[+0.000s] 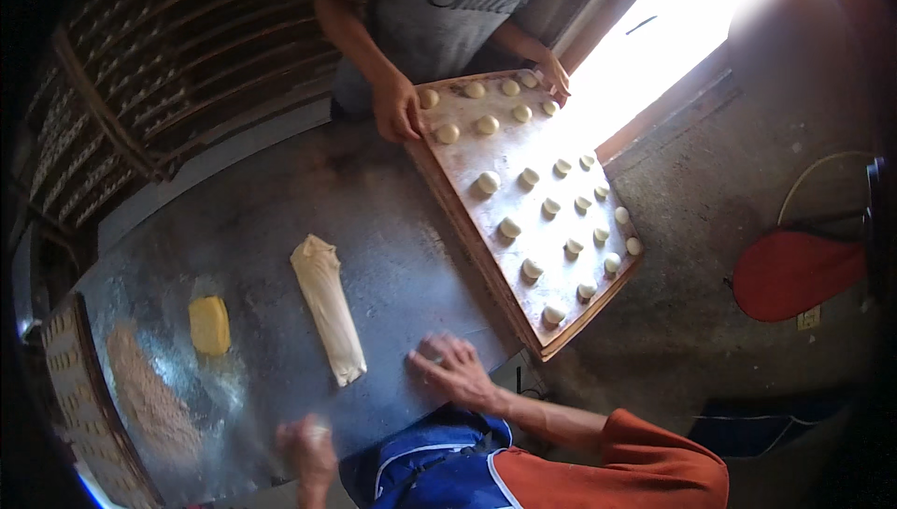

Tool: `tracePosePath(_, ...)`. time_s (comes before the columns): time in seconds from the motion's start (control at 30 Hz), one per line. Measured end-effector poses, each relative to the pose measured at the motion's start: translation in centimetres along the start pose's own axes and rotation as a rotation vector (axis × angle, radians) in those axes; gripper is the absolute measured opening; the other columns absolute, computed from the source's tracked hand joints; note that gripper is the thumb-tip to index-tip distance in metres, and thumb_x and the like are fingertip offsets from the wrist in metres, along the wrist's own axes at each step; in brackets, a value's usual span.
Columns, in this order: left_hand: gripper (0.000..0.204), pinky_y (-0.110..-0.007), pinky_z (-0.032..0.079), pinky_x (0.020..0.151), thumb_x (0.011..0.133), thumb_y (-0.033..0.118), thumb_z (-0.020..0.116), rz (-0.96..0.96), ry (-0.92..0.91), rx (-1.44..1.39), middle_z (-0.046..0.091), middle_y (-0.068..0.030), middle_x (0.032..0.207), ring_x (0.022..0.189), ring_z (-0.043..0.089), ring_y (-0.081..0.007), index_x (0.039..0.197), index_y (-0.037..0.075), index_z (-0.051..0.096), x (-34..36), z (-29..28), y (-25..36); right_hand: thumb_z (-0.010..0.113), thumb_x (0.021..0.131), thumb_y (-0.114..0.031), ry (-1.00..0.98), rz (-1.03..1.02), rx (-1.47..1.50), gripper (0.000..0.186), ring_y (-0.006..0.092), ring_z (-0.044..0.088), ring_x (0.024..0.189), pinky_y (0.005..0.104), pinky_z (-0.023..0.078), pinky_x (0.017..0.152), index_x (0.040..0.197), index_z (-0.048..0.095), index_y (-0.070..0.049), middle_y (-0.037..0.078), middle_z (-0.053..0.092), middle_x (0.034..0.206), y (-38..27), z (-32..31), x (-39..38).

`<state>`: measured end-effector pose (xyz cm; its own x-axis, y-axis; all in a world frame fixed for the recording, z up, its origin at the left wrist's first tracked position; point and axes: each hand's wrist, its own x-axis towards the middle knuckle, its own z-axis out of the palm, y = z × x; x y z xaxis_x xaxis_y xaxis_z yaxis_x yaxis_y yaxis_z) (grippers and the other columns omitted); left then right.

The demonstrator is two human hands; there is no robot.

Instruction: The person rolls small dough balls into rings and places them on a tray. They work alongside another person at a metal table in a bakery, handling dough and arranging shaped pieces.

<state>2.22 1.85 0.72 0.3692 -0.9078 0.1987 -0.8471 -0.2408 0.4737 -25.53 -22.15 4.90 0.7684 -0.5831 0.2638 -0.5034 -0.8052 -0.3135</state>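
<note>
One long roll of pale dough (332, 313) lies on the dark surface (252, 229), between a yellow block (209, 326) on its left and a board (505, 149) bearing dough balls (487, 182) on its right. Relative to the fingers, the roll lies to the left of and forward from the right hand (458, 376), and forward and slightly right of the left hand (308, 453); both are near its closer end yet apart from it, and neither is clearly the nearer. The right fingers are loosely spread, with nothing visible in them; the left fingers appear curled, but blur prevents telling whether they pinch anything. The roll's long axis runs mostly away from the person (598, 472), its far end leaning left. Beyond, a co-worker (402, 51) holds the board's far end.
</note>
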Motion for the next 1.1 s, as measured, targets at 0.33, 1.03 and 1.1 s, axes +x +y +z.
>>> tracePosePath(0.33,0.024,-0.047,0.047,0.089,0.092,0.007,0.065,-0.018,0.145,-0.183,0.055,-0.0196,0.107,0.098,0.059,-0.0377,0.106,0.001,0.046,2.5,3.9,3.4,0.066,0.09,-0.033,-0.264,-0.018,0.453,0.033,0.0347,0.059,0.097,0.0495,0.044,0.081,0.102,0.058,-0.003,0.02,0.059,0.102,2.3,7.3,-1.9)
tracePosePath(1.03,0.025,-0.046,0.046,0.079,0.092,0.012,0.071,0.07,0.175,-0.172,0.054,-0.0159,0.092,0.087,0.057,-0.0355,0.099,0.004,0.048,1.0,0.8,2.0,0.074,0.084,-0.027,-0.334,-0.049,0.414,0.037,0.0338,0.052,0.092,0.0492,0.042,0.08,0.099,0.052,-0.002,0.016,0.052,0.091,5.8,5.2,-4.4)
tracePosePath(1.1,0.027,-0.047,0.047,0.082,0.089,0.01,0.073,-0.314,0.162,-0.067,0.056,-0.0155,0.094,0.09,0.059,-0.0354,0.098,0.006,0.048,2.3,-0.2,-1.2,0.072,0.085,-0.031,-0.193,0.072,0.147,0.038,0.035,0.052,0.094,0.0468,0.042,0.084,0.1,0.053,-0.002,0.017,0.055,0.096,5.3,1.8,2.9)
